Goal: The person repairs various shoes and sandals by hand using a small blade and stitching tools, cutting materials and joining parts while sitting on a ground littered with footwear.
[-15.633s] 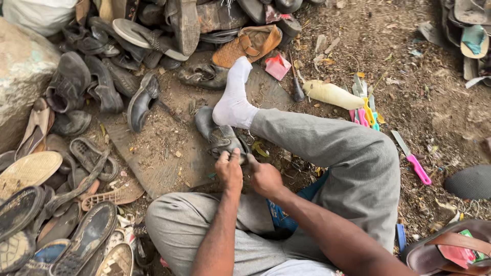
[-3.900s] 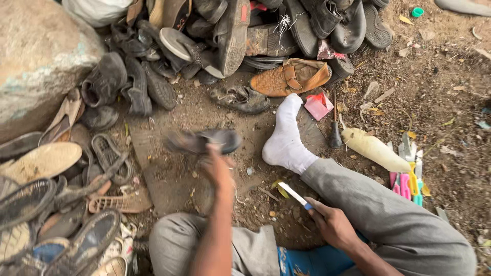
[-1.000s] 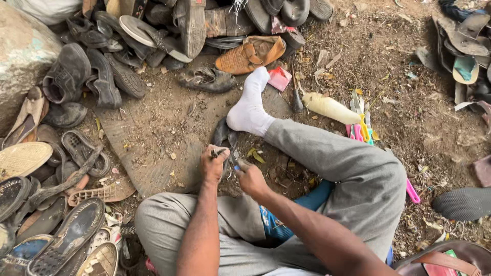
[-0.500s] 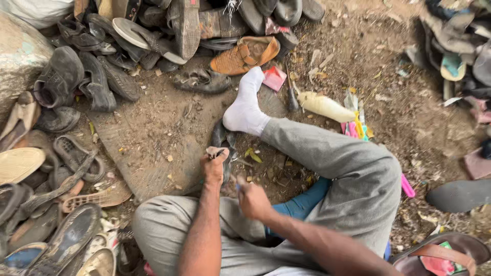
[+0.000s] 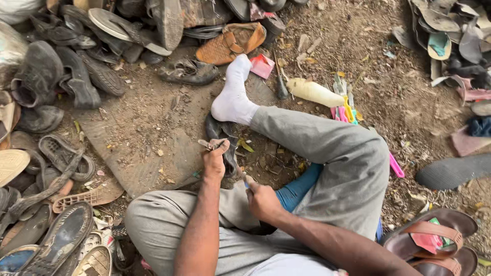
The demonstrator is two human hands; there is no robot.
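With the dark shoe (image 5: 221, 145) pinched by the left hand (image 5: 214, 162) and a small tool (image 5: 245, 181) gripped by the right hand (image 5: 263, 201) (blade hidden), fingers could be nicked if it slips.

an open-air cobbler's spot on bare dirt ground (image 5: 358, 46), strewn with dry leaves and scraps. a heap of worn black and grey shoes and sandals (image 5: 66, 76) crowds the left and top edges, with a tan leather shoe (image 5: 230, 43) among them and loose soles and straps (image 5: 450, 36) piled at the upper right. a flat, dusty rubber mat (image 5: 138, 138) serves as the work surface, and bright plastic-handled hand tools (image 5: 345, 107) lie on the ground beside a pale bottle (image 5: 314, 93).
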